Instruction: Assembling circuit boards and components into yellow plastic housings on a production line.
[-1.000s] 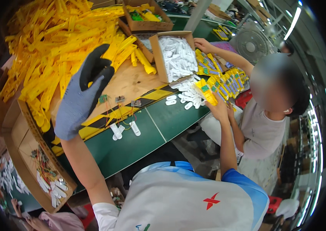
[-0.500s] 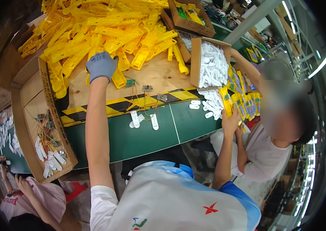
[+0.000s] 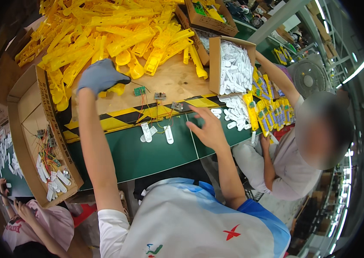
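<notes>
My left hand (image 3: pixel 101 76), in a grey glove, is closed at the near edge of a heap of yellow plastic casings (image 3: pixel 122 26). A yellow casing (image 3: pixel 116 89) shows under its fingers, mostly hidden by the glove. My bare right hand (image 3: pixel 208 129) is open, thumb and fingers apart, just right of the wired parts. Those are a green circuit board (image 3: pixel 140 91) and two small grey modules (image 3: pixel 159 96) on the striped edge, joined by thin wires to white strips (image 3: pixel 168 134) on the green table.
An open carton (image 3: pixel 44 142) with wired boards stands at left. A box of white pieces (image 3: pixel 235 69) is at right, more white pieces (image 3: pixel 235 114) spilling before it. Filled yellow casings (image 3: pixel 274 115) lie beside a seated co-worker (image 3: pixel 293 159). Another person (image 3: pixel 40 223) sits at lower left.
My right hand has let go of a filled yellow casing at the right and moved left toward the wired parts. My left hand has shifted left and nearer, with a yellow casing under it.
</notes>
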`<state>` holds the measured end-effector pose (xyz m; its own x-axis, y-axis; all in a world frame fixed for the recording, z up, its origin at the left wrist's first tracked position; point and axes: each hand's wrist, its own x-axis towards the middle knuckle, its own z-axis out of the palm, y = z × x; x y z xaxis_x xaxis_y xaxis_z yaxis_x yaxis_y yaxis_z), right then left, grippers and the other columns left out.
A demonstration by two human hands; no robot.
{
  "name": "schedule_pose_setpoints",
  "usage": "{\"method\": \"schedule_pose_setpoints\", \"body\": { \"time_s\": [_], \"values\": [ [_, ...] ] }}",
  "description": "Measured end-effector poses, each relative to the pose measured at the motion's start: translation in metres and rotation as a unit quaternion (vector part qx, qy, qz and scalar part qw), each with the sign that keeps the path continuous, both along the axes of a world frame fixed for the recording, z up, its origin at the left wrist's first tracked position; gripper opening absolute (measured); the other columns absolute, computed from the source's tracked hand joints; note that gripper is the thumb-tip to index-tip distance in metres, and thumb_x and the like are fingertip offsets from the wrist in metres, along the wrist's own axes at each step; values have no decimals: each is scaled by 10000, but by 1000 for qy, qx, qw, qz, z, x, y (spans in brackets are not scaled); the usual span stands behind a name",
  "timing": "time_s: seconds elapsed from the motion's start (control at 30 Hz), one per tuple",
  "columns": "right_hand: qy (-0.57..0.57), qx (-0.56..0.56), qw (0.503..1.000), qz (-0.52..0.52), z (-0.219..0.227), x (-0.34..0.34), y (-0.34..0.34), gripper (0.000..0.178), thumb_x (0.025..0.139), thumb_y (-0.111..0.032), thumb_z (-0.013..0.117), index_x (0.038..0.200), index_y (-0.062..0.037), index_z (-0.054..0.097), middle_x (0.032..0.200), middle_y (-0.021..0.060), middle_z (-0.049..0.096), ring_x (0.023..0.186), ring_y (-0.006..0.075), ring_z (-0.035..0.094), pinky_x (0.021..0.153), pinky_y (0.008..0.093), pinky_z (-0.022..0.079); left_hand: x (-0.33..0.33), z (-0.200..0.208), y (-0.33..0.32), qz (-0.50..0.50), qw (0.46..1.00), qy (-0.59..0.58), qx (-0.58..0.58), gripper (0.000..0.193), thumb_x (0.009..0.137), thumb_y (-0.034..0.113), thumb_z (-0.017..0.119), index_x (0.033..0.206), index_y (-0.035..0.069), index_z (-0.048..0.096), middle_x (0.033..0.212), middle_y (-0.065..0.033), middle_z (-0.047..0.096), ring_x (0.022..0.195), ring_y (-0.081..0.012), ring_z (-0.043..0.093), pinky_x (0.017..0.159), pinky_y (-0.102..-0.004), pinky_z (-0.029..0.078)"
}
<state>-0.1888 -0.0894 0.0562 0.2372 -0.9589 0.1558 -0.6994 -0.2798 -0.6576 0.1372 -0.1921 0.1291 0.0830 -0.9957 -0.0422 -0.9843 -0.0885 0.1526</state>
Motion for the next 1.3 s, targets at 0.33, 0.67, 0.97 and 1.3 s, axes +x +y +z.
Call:
{"method": "schedule_pose_setpoints", "body": {
  "time_s": [0.33, 0.67, 0.97, 1.3],
  "values": [
    [86, -49, 989, 109, -11, 14, -51, 371, 742, -170, 781, 1086, -74, 680, 1077, 103, 626, 964, 284, 609, 836, 366, 492, 71, 2, 1, -84, 758, 592, -262, 519, 795, 120, 767, 1262, -9, 579, 1066, -78, 635, 936, -108, 601, 862, -228, 482],
    [-398, 42, 904, 150, 37, 26, -49, 431, 704, 71, 787, 1111, 44, 650, 1032, 82, 673, 839, 120, 615, 731, 239, 495, -4, 26, -5, -142, 637, 726, -217, 267, 869, 88, 692, 1073, 10, 539, 932, -75, 644, 772, -141, 652, 667, -242, 518],
    [-574, 16, 800, 175, 132, 56, -80, 417, 917, -89, 621, 1291, -15, 450, 1160, 179, 641, 1039, 255, 657, 673, 269, 555, -66, 36, 13, -126, 541, 815, -163, 474, 931, 208, 565, 1344, 4, 457, 982, -133, 638, 815, -191, 642, 721, -297, 518],
    [-723, -124, 673, 92, 137, 110, -88, 218, 1028, -309, 449, 1181, -155, 473, 857, 23, 571, 734, 143, 600, 736, 342, 574, -105, 20, 12, -91, 517, 831, -182, 590, 912, 133, 661, 1411, 2, 375, 1184, -48, 541, 1086, -129, 500, 953, -261, 411]
  ]
}}
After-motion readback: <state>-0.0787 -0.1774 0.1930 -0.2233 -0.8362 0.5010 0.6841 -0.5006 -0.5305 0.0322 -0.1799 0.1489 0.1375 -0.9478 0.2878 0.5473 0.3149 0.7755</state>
